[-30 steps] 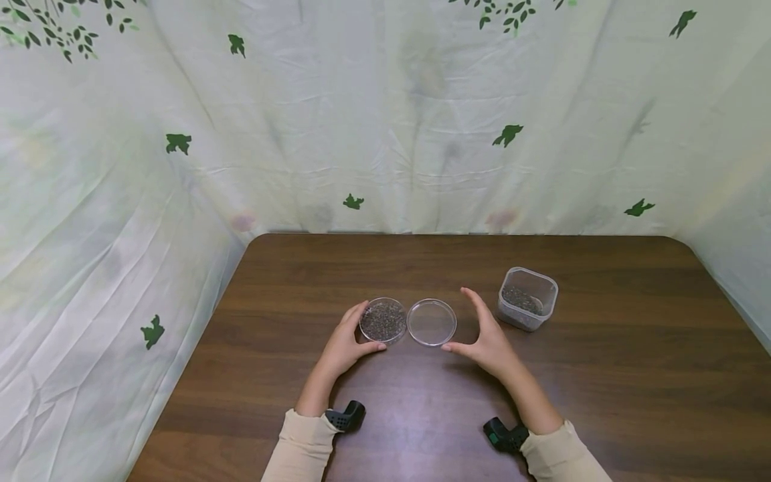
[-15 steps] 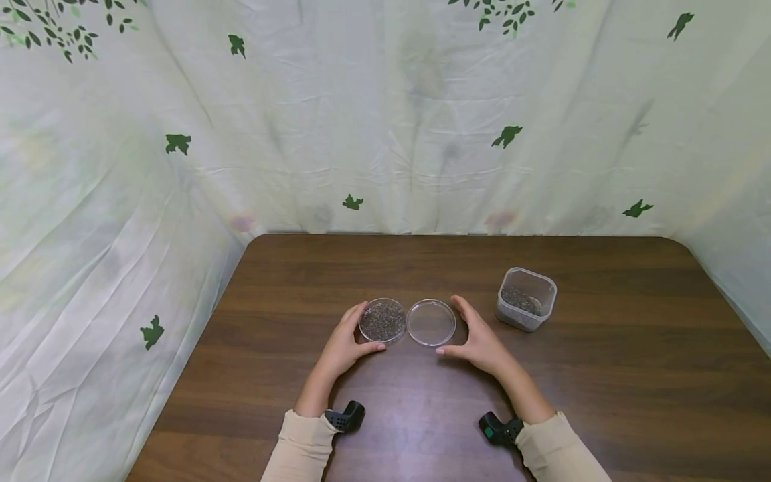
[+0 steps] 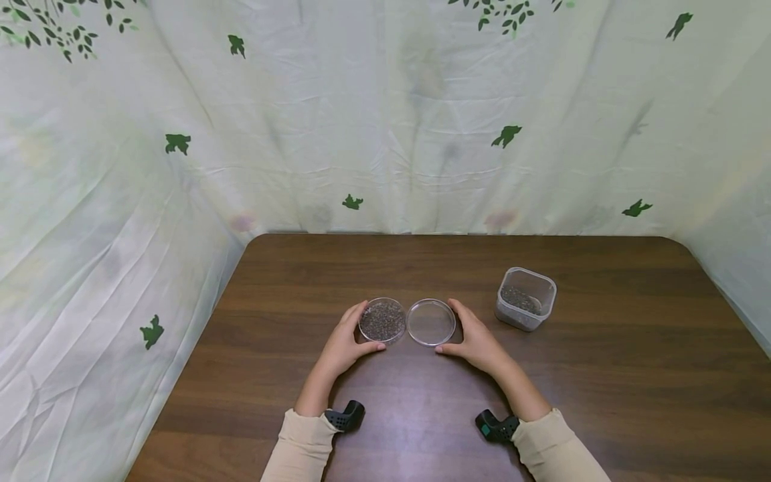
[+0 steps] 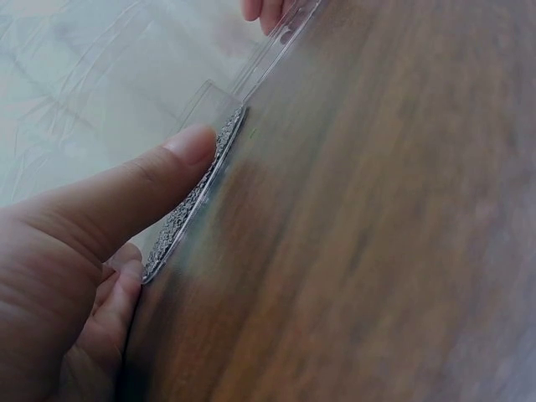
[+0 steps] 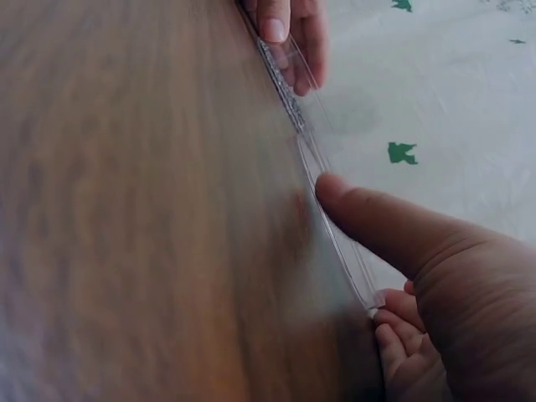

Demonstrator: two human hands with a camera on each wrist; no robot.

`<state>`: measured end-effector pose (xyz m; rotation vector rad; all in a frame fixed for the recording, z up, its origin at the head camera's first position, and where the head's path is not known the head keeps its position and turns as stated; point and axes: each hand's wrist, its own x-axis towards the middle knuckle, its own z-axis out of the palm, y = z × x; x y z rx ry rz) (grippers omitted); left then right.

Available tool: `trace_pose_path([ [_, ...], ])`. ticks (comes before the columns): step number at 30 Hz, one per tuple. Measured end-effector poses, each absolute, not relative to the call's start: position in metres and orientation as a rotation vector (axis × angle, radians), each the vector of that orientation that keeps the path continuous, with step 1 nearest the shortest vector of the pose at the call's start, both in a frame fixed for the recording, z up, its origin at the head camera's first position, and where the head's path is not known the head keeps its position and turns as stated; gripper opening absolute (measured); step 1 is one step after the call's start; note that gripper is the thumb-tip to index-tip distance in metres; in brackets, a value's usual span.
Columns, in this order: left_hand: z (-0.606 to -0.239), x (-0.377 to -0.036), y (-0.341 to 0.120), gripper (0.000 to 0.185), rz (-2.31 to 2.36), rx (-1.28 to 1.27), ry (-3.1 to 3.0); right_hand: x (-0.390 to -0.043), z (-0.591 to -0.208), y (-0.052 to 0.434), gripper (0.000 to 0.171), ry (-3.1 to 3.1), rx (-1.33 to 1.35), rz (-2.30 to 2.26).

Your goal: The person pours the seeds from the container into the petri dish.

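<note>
In the head view my left hand (image 3: 345,343) holds a round clear petri dish (image 3: 393,341) between thumb and fingers. Small dark grey grains (image 3: 382,319) cover its bottom. Right beside it lies a second clear petri dish (image 3: 431,323) with nothing in it, its rim meeting the first one. My right hand (image 3: 478,343) grips this second dish, thumb at the near side and fingers round the far right side. The left wrist view has my left thumb (image 4: 159,180) against the wall of the grain-filled dish. My right thumb (image 5: 377,213) lies along the bare dish in the right wrist view.
Behind and to the right of my right hand stands a translucent plastic tub (image 3: 523,317) with more dark grains inside. Everything is on a brown wooden table (image 3: 632,375). White curtains (image 3: 385,120) with green prints hang along its back and sides.
My right hand has moved left and closed in on the bare petri dish, its fingers now at the rim. My left hand and both dishes have stayed in place.
</note>
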<state>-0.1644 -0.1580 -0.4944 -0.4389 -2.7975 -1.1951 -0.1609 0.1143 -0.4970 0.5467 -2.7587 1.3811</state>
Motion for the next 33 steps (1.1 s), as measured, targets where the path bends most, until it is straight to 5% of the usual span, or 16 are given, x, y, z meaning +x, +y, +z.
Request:
trace_pose_path([
  [33,-0.495,-0.164,-0.158,0.09,-1.199,-0.427,-2.806,-0.156,-0.486,0.109,0.087,-2.607,0.583,1.438],
])
